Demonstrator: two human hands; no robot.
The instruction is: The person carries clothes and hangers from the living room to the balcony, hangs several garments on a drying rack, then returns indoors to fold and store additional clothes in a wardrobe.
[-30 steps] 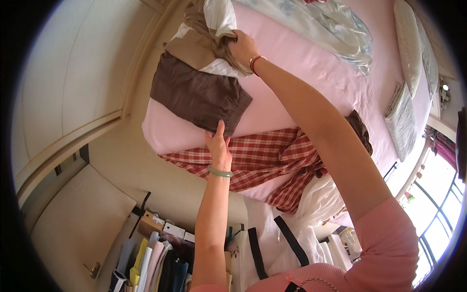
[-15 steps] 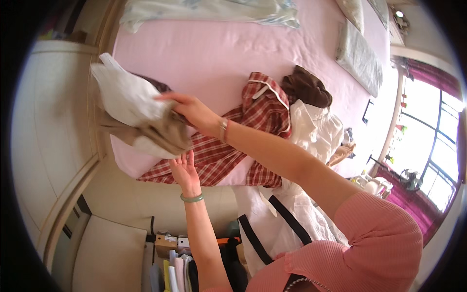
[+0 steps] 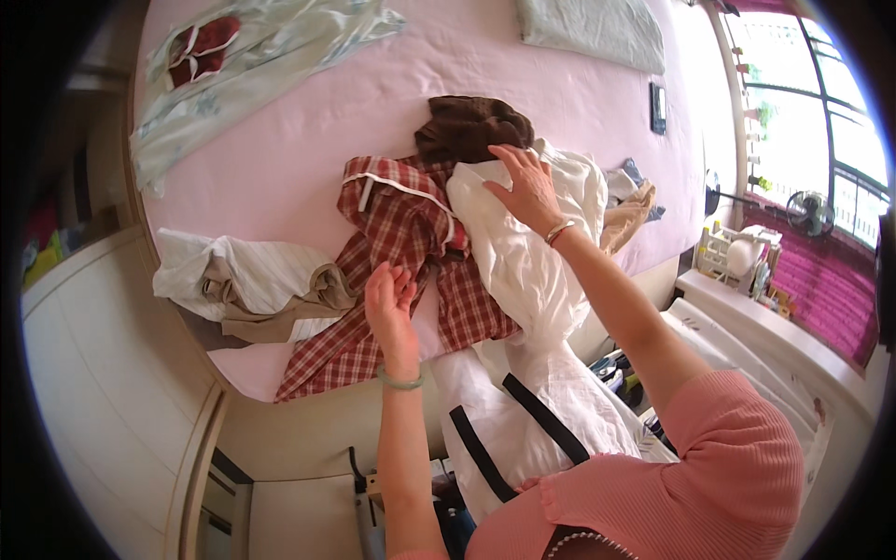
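My right hand (image 3: 530, 191) is open, fingers spread, over the top of a white garment (image 3: 518, 261) that hangs off the near edge of the bed. Just behind its fingertips lies a bunched dark brown garment (image 3: 471, 128). My left hand (image 3: 390, 310) has loosely bent fingers with nothing in them; it hovers over a red plaid garment (image 3: 397, 229) with white piping. To the left of that hand, a crumpled white cloth (image 3: 238, 261) and a beige garment (image 3: 266, 313) lie in a heap, partly over the plaid.
Pale floral bedding (image 3: 271, 70) with a small dark red plaid bundle (image 3: 203, 51) covers the far left of the pink bed (image 3: 308, 140). A pillow (image 3: 593, 33) and a phone (image 3: 658, 107) lie far right, small beige clothes (image 3: 627, 217) nearer. A wooden cabinet (image 3: 121, 336) borders the left.
The white and beige heap has left my right hand and rests on the bed's left end. My right hand has swung right to the white garment. The view has shifted right.
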